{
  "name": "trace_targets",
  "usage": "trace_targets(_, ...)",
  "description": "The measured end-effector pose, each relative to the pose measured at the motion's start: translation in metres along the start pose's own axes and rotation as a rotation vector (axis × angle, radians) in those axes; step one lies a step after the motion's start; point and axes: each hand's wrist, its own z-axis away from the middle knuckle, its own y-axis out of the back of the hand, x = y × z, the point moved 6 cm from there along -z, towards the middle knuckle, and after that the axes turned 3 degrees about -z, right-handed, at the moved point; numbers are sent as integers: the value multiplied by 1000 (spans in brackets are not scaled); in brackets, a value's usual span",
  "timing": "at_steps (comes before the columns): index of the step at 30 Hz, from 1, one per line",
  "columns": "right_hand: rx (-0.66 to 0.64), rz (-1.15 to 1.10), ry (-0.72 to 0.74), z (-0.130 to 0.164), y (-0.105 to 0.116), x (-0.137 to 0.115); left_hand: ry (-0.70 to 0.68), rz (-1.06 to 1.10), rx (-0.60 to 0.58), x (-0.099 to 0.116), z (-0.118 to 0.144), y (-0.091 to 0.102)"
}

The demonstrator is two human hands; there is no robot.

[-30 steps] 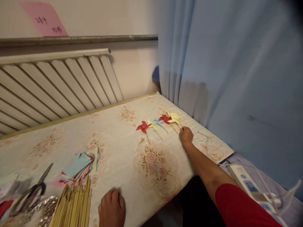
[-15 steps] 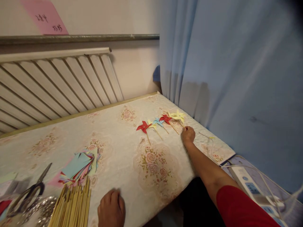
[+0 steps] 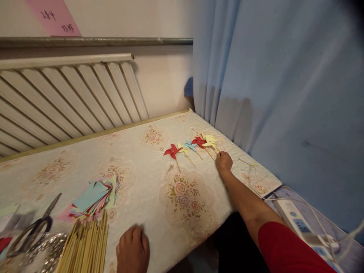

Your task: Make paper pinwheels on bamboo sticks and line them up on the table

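Against the blue curtain [image 3: 284, 94], the right hand [image 3: 224, 160] pinches the stick of the yellow pinwheel [image 3: 209, 141] at the row's end, likely placing it, while the left hand [image 3: 133, 248] rests loosely curled, empty, beside the sticks [image 3: 85, 246].

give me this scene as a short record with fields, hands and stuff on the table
right hand: right hand at the stick end of the yellow pinwheel, far right of the table
left hand: left hand resting flat at the near edge, holding nothing
pinwheel row: red pinwheel leftmost, others beside it
near left hand: wooden sticks, coloured paper squares, scissors
behind: radiator, blue curtain
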Motion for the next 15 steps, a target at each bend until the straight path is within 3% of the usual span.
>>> trace_targets(15, -4, 85, 47, 4, -1, -6, 0, -12, 1, 1, 0, 4)
